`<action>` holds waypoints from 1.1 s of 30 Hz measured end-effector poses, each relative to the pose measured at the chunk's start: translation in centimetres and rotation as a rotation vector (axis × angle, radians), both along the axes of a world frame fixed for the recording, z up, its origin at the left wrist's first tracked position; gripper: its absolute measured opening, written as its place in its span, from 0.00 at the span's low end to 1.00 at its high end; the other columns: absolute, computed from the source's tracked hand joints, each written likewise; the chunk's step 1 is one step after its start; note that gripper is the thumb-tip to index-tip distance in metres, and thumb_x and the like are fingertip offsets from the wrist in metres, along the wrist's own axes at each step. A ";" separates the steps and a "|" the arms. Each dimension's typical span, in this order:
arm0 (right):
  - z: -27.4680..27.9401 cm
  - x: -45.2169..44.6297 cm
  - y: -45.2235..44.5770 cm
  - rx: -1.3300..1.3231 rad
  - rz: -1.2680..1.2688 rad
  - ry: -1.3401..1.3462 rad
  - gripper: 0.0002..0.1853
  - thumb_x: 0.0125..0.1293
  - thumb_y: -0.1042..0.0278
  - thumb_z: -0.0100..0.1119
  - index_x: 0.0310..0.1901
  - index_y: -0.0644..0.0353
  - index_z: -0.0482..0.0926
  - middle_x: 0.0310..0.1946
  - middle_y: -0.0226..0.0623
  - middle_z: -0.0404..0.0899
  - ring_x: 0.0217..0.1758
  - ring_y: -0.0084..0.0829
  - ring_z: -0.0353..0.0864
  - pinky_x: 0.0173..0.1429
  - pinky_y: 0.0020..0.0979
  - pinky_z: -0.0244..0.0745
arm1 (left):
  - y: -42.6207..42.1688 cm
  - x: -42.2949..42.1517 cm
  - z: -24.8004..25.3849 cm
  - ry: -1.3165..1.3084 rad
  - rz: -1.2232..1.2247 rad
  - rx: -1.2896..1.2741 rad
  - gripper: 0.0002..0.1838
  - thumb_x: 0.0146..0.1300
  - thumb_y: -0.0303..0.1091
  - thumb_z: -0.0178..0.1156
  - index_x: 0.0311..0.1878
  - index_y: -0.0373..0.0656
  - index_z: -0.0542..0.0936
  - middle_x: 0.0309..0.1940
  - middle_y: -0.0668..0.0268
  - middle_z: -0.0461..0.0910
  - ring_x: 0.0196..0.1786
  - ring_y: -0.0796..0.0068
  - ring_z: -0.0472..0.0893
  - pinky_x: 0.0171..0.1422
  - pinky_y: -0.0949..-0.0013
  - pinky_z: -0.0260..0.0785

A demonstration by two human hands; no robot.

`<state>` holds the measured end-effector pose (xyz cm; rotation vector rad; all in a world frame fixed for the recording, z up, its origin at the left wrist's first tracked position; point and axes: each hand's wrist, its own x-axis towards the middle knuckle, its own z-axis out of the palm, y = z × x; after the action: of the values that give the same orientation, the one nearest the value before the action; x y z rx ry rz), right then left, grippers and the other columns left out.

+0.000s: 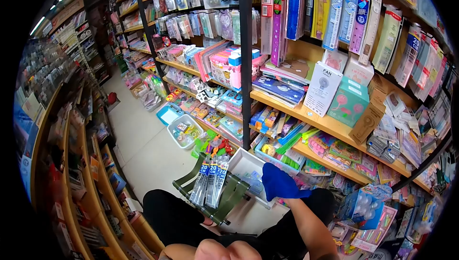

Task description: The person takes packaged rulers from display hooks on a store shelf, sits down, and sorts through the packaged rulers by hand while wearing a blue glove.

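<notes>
A blue cloth [281,182] covers the end of my right forearm, just right of a white tray [233,164]. My right hand is hidden by this cloth, so its fingers do not show. At the bottom edge, close to the camera, my left hand [227,250] is partly visible with its fingers curled; what they hold, if anything, is hidden. A green folding stool [235,194] stands between my legs. Several clear packs [209,183] with blue "20 CM" labels lie on it, left of the cloth.
Shelves [325,126] with hanging packs and boxes rise ahead and to the right. A white basket [185,131] of small goods and a blue tray [169,114] are on the aisle floor. Wooden racks [86,164] line the left. A blue box [366,210] stands at the lower right.
</notes>
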<state>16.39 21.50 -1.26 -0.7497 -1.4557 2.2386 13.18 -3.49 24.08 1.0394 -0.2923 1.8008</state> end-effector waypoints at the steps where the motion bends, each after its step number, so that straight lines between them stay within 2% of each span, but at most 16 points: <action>1: -0.1 0.0 0.0 -0.003 -0.008 0.014 0.12 0.62 0.64 0.48 0.45 0.59 0.71 0.29 0.33 0.77 0.32 0.26 0.76 0.39 0.26 0.70 | 0.0 0.1 0.0 -0.015 -0.003 -0.001 0.39 0.57 0.58 0.52 0.61 0.43 0.49 0.52 0.49 0.53 0.52 0.51 0.65 0.49 0.55 0.71; 5: -0.1 0.3 0.2 0.031 -0.035 0.019 0.11 0.62 0.64 0.48 0.43 0.58 0.72 0.30 0.32 0.77 0.33 0.25 0.76 0.39 0.26 0.70 | -0.2 0.4 1.3 -0.124 0.041 -0.130 0.32 0.59 0.50 0.55 0.57 0.39 0.58 0.48 0.52 0.62 0.48 0.58 0.70 0.46 0.62 0.71; 9: 0.3 0.6 0.2 0.110 -0.052 -0.003 0.10 0.62 0.64 0.49 0.41 0.58 0.74 0.30 0.32 0.77 0.35 0.25 0.76 0.39 0.26 0.70 | -0.8 -2.5 -1.4 -0.058 0.254 -0.318 0.34 0.54 0.60 0.54 0.54 0.45 0.58 0.49 0.53 0.60 0.47 0.53 0.68 0.44 0.50 0.69; 11: 0.6 0.8 0.1 0.191 -0.066 -0.031 0.10 0.62 0.64 0.49 0.41 0.58 0.74 0.31 0.31 0.77 0.35 0.25 0.76 0.39 0.26 0.70 | 2.2 -6.4 -3.7 0.145 0.483 -0.513 0.35 0.53 0.55 0.58 0.55 0.40 0.58 0.50 0.53 0.62 0.49 0.54 0.69 0.48 0.52 0.68; 13: 1.0 1.0 -0.2 0.377 -0.095 -0.118 0.10 0.62 0.64 0.49 0.40 0.57 0.75 0.31 0.31 0.76 0.36 0.24 0.76 0.40 0.26 0.70 | 4.4 -10.9 -8.7 0.481 0.882 -0.888 0.29 0.53 0.47 0.61 0.49 0.37 0.63 0.46 0.54 0.67 0.50 0.58 0.70 0.49 0.58 0.67; 15: 1.3 1.2 -0.3 0.699 -0.105 -0.301 0.09 0.62 0.64 0.49 0.39 0.57 0.76 0.31 0.31 0.76 0.37 0.24 0.75 0.40 0.26 0.70 | 5.9 -17.7 -18.3 0.932 1.183 -1.186 0.26 0.51 0.42 0.62 0.47 0.35 0.65 0.44 0.53 0.69 0.50 0.57 0.70 0.51 0.61 0.66; 17: 3.0 1.2 -0.4 1.152 0.103 -0.672 0.08 0.61 0.68 0.49 0.40 0.56 0.75 0.33 0.28 0.76 0.38 0.25 0.76 0.40 0.26 0.71 | 4.0 -22.5 -28.5 1.418 1.406 -1.470 0.29 0.48 0.44 0.64 0.46 0.32 0.66 0.44 0.49 0.69 0.51 0.53 0.69 0.52 0.57 0.64; 18: 0.5 1.2 0.3 0.952 0.056 -0.423 0.08 0.61 0.68 0.49 0.40 0.57 0.75 0.34 0.29 0.76 0.38 0.25 0.76 0.41 0.26 0.71 | 2.8 -23.2 -31.5 1.671 1.489 -1.564 0.32 0.46 0.45 0.65 0.47 0.31 0.66 0.45 0.47 0.69 0.52 0.51 0.68 0.53 0.55 0.63; 19: -4.3 1.1 1.8 0.745 0.012 -0.180 0.08 0.61 0.68 0.49 0.40 0.58 0.75 0.35 0.30 0.77 0.39 0.26 0.76 0.41 0.26 0.71 | 1.9 -23.4 -33.0 1.691 1.433 -1.719 0.33 0.44 0.46 0.66 0.46 0.31 0.66 0.45 0.46 0.69 0.52 0.49 0.68 0.53 0.53 0.62; 21: -9.6 0.3 3.7 0.733 0.023 0.060 0.09 0.61 0.69 0.49 0.41 0.59 0.75 0.36 0.32 0.77 0.39 0.27 0.76 0.42 0.27 0.72 | 0.8 -23.5 -34.0 1.675 1.222 -1.984 0.31 0.42 0.46 0.67 0.42 0.31 0.69 0.46 0.44 0.69 0.52 0.46 0.68 0.53 0.54 0.63; 22: -9.3 -0.3 3.8 0.933 0.077 0.061 0.09 0.61 0.69 0.48 0.41 0.59 0.75 0.36 0.33 0.77 0.39 0.27 0.76 0.43 0.27 0.72 | 0.6 -23.8 -34.5 1.635 1.178 -1.977 0.30 0.42 0.46 0.67 0.41 0.31 0.70 0.46 0.44 0.69 0.52 0.47 0.68 0.53 0.55 0.63; 24: -8.8 0.0 3.5 0.587 0.014 0.104 0.09 0.62 0.69 0.47 0.41 0.59 0.74 0.37 0.34 0.77 0.39 0.27 0.76 0.44 0.28 0.73 | 0.6 -24.9 -35.7 1.556 1.090 -1.962 0.28 0.42 0.46 0.67 0.38 0.32 0.72 0.46 0.44 0.69 0.52 0.47 0.68 0.53 0.57 0.64; 26: 0.0 0.9 -0.1 -0.509 -0.207 0.162 0.09 0.62 0.69 0.47 0.42 0.59 0.74 0.36 0.34 0.77 0.39 0.27 0.76 0.45 0.29 0.73 | 0.7 -23.9 -34.6 1.563 1.286 -1.895 0.22 0.40 0.40 0.66 0.35 0.33 0.73 0.41 0.49 0.71 0.48 0.50 0.70 0.51 0.58 0.64; 28: -1.0 0.6 -0.1 -0.491 -0.203 0.187 0.09 0.63 0.69 0.47 0.41 0.59 0.74 0.36 0.34 0.77 0.39 0.27 0.76 0.46 0.29 0.73 | 0.5 -23.6 -34.4 1.568 1.486 -1.801 0.21 0.40 0.37 0.65 0.36 0.34 0.73 0.39 0.51 0.71 0.45 0.51 0.70 0.49 0.57 0.64; 32: -1.1 0.1 -1.0 -0.536 -0.218 0.214 0.06 0.61 0.72 0.47 0.37 0.58 0.74 0.32 0.33 0.76 0.36 0.27 0.76 0.42 0.30 0.73 | 0.1 -23.1 -34.3 1.478 1.604 -1.783 0.18 0.41 0.33 0.63 0.36 0.37 0.73 0.36 0.54 0.71 0.42 0.53 0.70 0.47 0.57 0.64; 33: -1.1 0.0 -0.9 -0.267 -0.136 0.168 0.06 0.61 0.70 0.47 0.37 0.57 0.74 0.33 0.34 0.76 0.37 0.28 0.76 0.42 0.30 0.73 | 0.1 -22.7 -33.9 1.472 1.612 -1.812 0.17 0.42 0.33 0.63 0.36 0.38 0.73 0.36 0.54 0.71 0.42 0.53 0.70 0.47 0.57 0.64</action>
<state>16.42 20.59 -2.37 -0.6969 -1.0113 2.3516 -9.54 -3.39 -9.78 0.6328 2.9953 0.7847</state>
